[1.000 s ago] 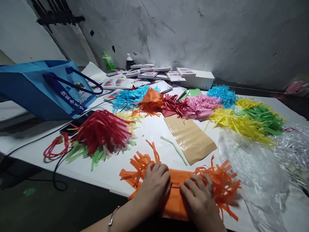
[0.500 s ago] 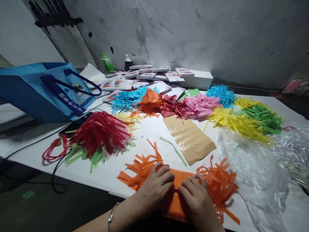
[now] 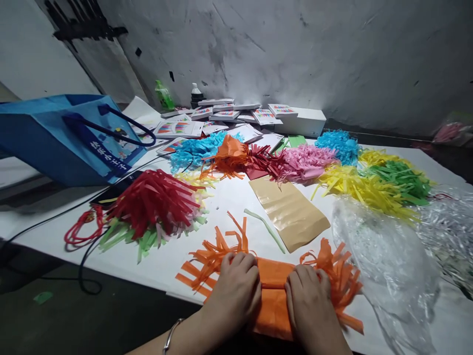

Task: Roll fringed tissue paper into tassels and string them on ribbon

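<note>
Orange tissue paper [image 3: 274, 310] with fringed ends lies at the table's near edge, a narrow rolled fold running across its middle. My left hand [image 3: 238, 283] has its fingers curled over the left part of that fold, beside the left fringe. On the right part, my right hand [image 3: 309, 291] grips the paper the same way, close to the right fringe. A bare stretch of the roll shows between the two hands. Both thumbs are largely hidden. Just beyond lie a pale green paper strip [image 3: 265, 228] and a brown paper sheet [image 3: 291, 214].
Red fringed paper [image 3: 157, 202] over pale green strips lies left, near a blue bag [image 3: 66, 140] and a black cable. Several coloured fringed bundles, including pink [image 3: 308, 160] and yellow [image 3: 364, 190], line the back. Clear plastic wrap [image 3: 384, 261] lies right; printed packets [image 3: 225, 116] are stacked behind.
My hands have moved apart along the orange paper, the left one leftward and the right one slightly rightward. More of the rolled fold now shows between them.
</note>
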